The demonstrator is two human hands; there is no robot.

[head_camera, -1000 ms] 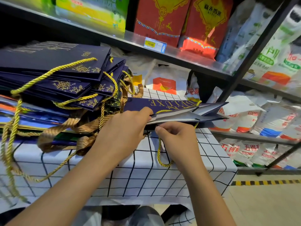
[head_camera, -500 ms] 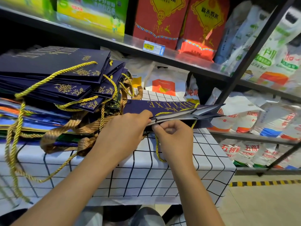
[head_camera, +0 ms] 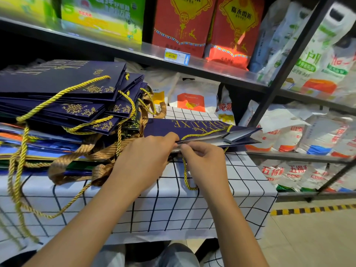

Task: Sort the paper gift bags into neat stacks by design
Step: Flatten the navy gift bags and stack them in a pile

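Big pile of blue bags (head_camera: 63, 89) on the left of the tabletop (head_camera: 192, 201). Left hand (head_camera: 146, 158) and right hand (head_camera: 204, 160), both pinching the near edge of one flat blue bag (head_camera: 202, 130) beside the pile.

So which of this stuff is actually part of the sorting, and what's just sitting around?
Part of the job:
navy DELUXE bag, pinched by left hand and right hand
navy bag stack
colourful bags beneath

Just around:
red rice bags
price tag
checked tablecloth
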